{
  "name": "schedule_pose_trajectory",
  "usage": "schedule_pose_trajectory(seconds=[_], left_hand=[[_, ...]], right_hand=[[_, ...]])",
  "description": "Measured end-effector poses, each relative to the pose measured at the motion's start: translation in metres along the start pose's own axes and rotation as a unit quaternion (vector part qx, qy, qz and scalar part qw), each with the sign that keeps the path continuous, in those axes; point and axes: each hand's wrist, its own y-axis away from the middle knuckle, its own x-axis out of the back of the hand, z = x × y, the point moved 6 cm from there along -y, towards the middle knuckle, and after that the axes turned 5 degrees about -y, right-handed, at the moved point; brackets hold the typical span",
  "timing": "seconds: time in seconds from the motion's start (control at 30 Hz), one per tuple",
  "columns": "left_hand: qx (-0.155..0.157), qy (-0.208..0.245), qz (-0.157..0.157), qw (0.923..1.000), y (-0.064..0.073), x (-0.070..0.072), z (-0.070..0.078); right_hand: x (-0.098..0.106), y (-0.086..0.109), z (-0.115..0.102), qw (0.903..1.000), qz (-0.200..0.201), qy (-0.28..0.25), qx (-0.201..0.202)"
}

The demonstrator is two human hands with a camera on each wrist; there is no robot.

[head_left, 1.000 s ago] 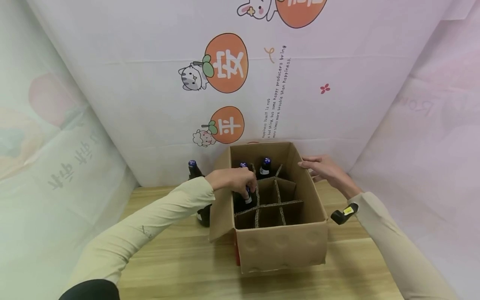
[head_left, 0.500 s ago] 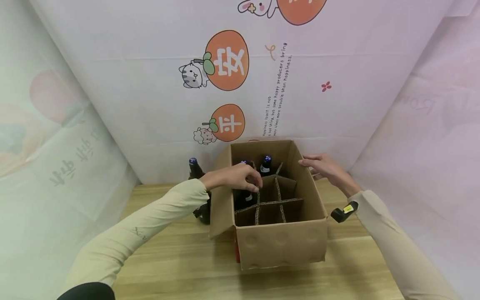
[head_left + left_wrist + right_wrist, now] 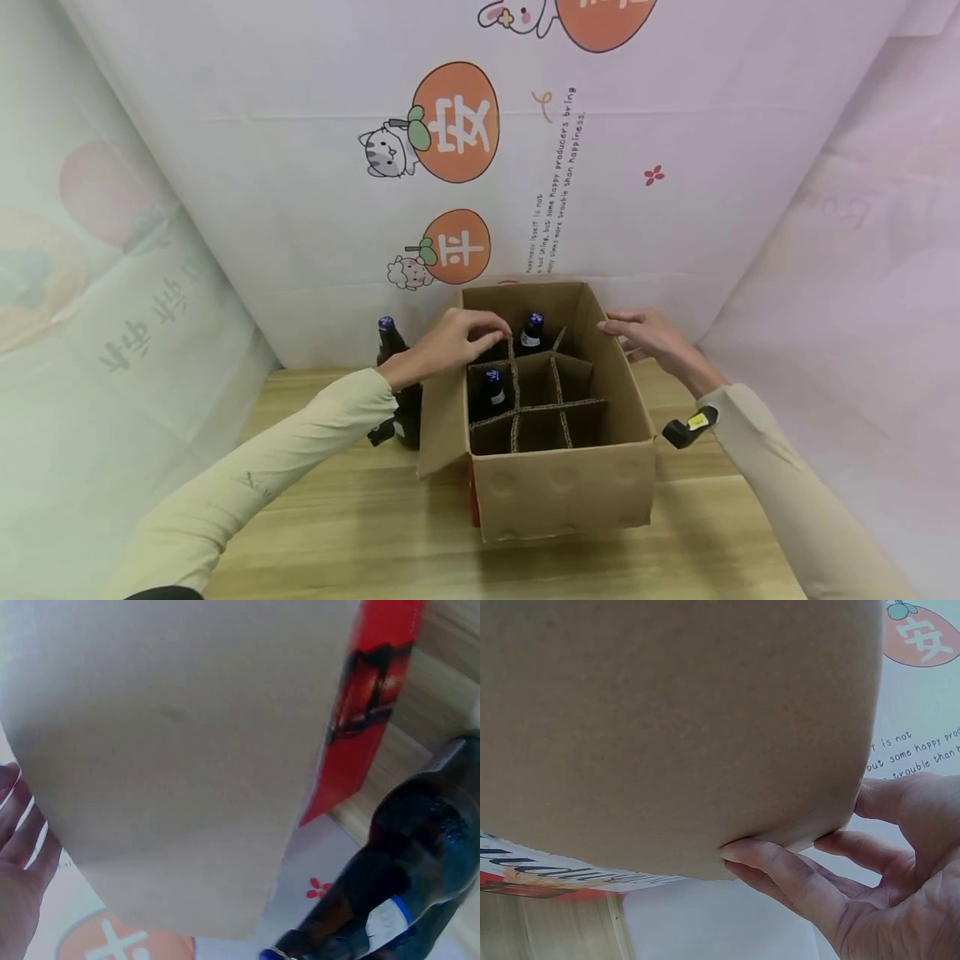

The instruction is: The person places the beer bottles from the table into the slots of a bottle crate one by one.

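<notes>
My left hand [image 3: 450, 337] reaches over the left wall of an open cardboard box [image 3: 564, 496]. Its thumb and fingertips come together at the top of a cardboard divider [image 3: 517, 392], at the back left compartment; I cannot tell whether they pinch it. A dark bottle [image 3: 492, 392] with a blue cap stands in the compartment in front of the hand. Another bottle [image 3: 533, 332] stands in the back middle compartment. My right hand [image 3: 651, 337] grips the box's right edge near the back. The right wrist view shows thumb and fingers [image 3: 780, 874] bent around the cardboard.
Outside the box, dark glass stands to the left: a beer bottle [image 3: 424, 832] with another bottle shape overlapping it. The left flap [image 3: 442, 408] hangs outward. A printed cloth wall [image 3: 337, 242] rises behind the box, on the wooden table [image 3: 330, 517].
My left hand has lifted off the middle left bottle and moved back and left to the rear compartment, uncovering that bottle's blue cap. The right hand stays on the box edge.
</notes>
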Motion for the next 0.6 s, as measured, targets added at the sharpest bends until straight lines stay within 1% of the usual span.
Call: schedule_pose_trajectory(seconds=[0.07, 0.1, 0.17, 0.2, 0.27, 0.4, 0.6], left_hand=[[0.001, -0.009, 0.044, 0.9990, 0.004, 0.010, -0.004], [0.003, -0.009, 0.060, 0.9982, 0.006, 0.015, -0.006], [0.005, -0.001, 0.082, 0.9966, 0.009, 0.022, -0.009], [0.009, 0.003, 0.088, 0.9961, 0.011, 0.025, -0.010], [0.021, 0.006, 0.092, 0.9955, 0.015, 0.030, -0.015], [0.046, 0.008, 0.090, 0.9948, 0.024, 0.035, -0.026], [0.064, 0.001, 0.099, 0.9930, 0.041, 0.040, -0.044]], right_hand=[[-0.002, -0.002, 0.000, 1.0000, 0.001, 0.003, 0.001], [-0.003, -0.002, 0.000, 1.0000, 0.002, 0.002, 0.003], [-0.002, -0.001, 0.000, 1.0000, 0.005, 0.001, 0.005], [-0.002, -0.001, 0.000, 1.0000, 0.004, 0.000, 0.006], [-0.003, 0.000, 0.000, 1.0000, 0.002, -0.001, 0.007], [-0.003, 0.001, -0.001, 1.0000, 0.000, 0.000, 0.007], [-0.002, 0.000, 0.001, 1.0000, 0.004, 0.005, 0.003]])
